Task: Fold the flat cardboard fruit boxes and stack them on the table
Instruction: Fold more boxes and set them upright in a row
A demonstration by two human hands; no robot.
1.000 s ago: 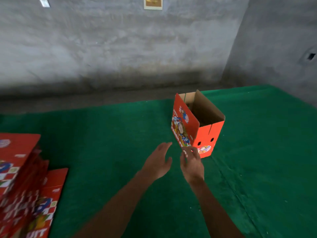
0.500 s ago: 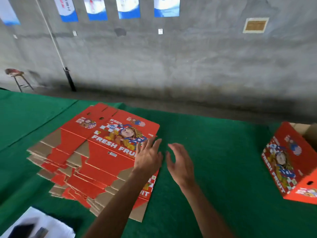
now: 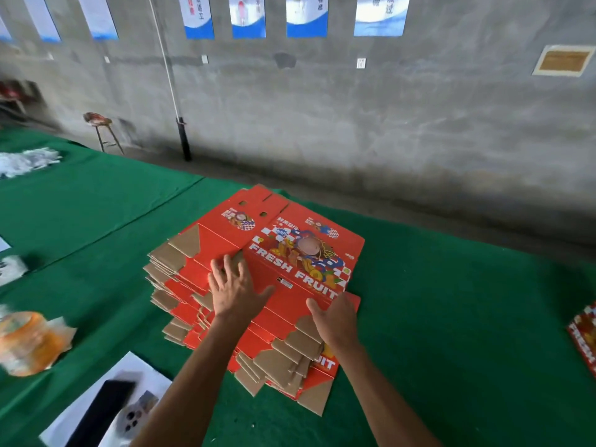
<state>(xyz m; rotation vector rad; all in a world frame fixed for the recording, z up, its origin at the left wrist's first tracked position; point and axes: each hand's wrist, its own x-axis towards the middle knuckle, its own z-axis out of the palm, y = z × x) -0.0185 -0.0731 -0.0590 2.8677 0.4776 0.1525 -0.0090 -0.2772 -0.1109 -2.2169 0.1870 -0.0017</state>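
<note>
Two hands, left hand [image 3: 235, 290], right hand [image 3: 335, 321], atop flat boxes [image 3: 290, 250]

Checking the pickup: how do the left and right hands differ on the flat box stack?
The left hand lies spread flat on the top box; the right hand curls over its near right edge. The left hand sits mid-panel, the right at the border. Both touch that same box atop the stack.

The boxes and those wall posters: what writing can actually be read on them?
"FRESH FRUIT": top flat box of the stack.
"UIT": a lower flat box, the rest covered.
Chinese characters above the cartoon: too small to read.
Wall posters: Chinese characters, blurred.
Folded box at the right edge: lettering cut off.
</note>
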